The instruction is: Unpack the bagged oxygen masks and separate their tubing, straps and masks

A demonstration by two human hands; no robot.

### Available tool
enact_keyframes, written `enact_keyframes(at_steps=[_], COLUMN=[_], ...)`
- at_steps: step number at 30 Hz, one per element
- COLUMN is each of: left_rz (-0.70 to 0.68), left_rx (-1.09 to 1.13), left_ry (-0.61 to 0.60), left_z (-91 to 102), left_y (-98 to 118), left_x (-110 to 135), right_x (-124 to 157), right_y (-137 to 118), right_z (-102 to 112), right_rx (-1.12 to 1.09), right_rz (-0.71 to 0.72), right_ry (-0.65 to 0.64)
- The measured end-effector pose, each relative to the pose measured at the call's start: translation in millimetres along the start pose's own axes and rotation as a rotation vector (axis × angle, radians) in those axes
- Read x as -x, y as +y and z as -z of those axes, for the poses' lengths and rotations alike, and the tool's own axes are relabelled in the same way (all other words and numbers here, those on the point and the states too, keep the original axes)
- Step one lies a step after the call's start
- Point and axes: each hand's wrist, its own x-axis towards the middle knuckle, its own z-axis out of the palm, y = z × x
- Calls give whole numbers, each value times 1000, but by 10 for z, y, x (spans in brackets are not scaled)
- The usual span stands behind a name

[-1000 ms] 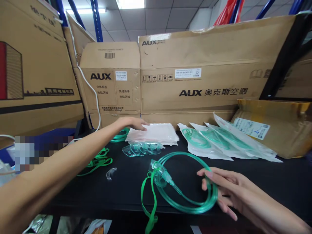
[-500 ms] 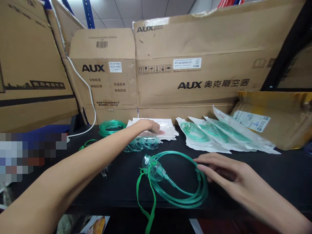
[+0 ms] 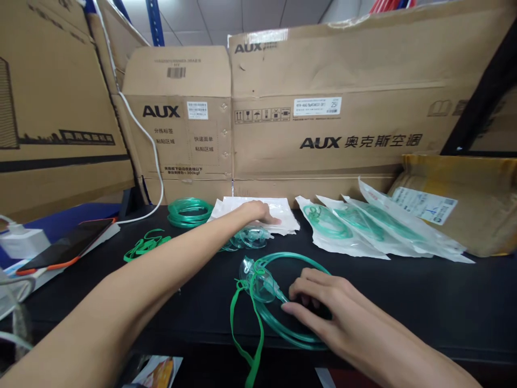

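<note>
A clear oxygen mask (image 3: 258,280) with a coil of green tubing (image 3: 283,334) and a green strap (image 3: 254,345) lies on the black table near the front edge. My right hand (image 3: 323,310) rests on the coil, its fingers curled down onto the tubing beside the mask. My left hand (image 3: 258,211) reaches across to a stack of flat white plastic bags (image 3: 278,213) at the back; its fingers lie flat on the top bag. Several clear masks (image 3: 248,237) sit just in front of that stack.
Sealed packets holding green tubing (image 3: 347,229) fan out to the right. A green tubing coil (image 3: 189,210) and loose green straps (image 3: 143,247) lie at the left, near a phone (image 3: 68,249) and a white charger (image 3: 22,242). Cardboard boxes (image 3: 323,124) wall the back.
My right hand has slid left along the coil toward the mask and pressed down on the tubing. My left hand has stayed on the bag stack.
</note>
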Motion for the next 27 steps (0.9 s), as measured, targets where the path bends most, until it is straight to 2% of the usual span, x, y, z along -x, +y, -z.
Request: enact_keyframes(at_steps=[5,8,10,12,14,18,20,24,27], left_rz=[-130,-242,-295,-356,-400,-358,-323,-356,-324], left_rx=[72,124,156,234,329,400,437,581,526], left_ry=[121,201,210,125,-23,-265,-341,-496,-487], left_z=[240,372,394,351,264,103,63,34,22], left_y=[-136,-183,-184,-170,-147,-98,-75,-28,3], left_x=[265,593,843,1077,1264,1469,1510,1554,1586], right_x=[-55,-51,-35,-25,-33,-80,-97,-103,-101], right_y=[25,36,35,35,38,28,10,-29,-41], right_z=[-159,-210,-209,-193,-172,-141,-136,-134,-129], right_rx=[-25,-65,-94,-122,-149,-220,-258,-316,-314], right_rz=[90,97,73,47,21,-27,-30,-46,-55], right_ry=[56,49,36,22,6,21,51,79,86])
